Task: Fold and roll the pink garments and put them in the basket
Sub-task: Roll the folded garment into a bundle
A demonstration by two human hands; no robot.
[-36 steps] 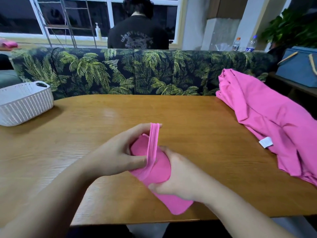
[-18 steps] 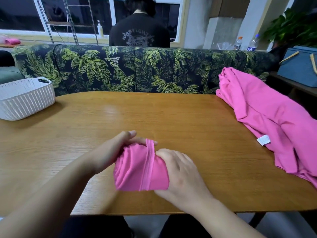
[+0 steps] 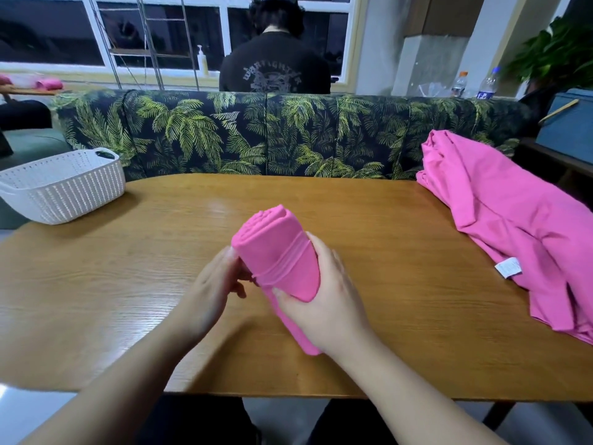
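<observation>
Only legible text: pale print across the back of a black shirt (image 3: 274, 70) on a person sitting far side, behind the sofa; reads approx. "WARFIGHTER", w/ a graphic under it too blurred to make out. White tag (image 3: 508, 267) on pink garment (image 3: 510, 226), right side of tabletop: print too small to read. Bottle (image 3: 486, 86) label far right: unreadable.

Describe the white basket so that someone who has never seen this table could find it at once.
Start at the wooden table in front of the palm-print sofa and go to its far left corner. The white basket stands there, apart from both hands and the pink garments. It is the only white, perforated container on the table, with a handle slot at its far end.
</observation>
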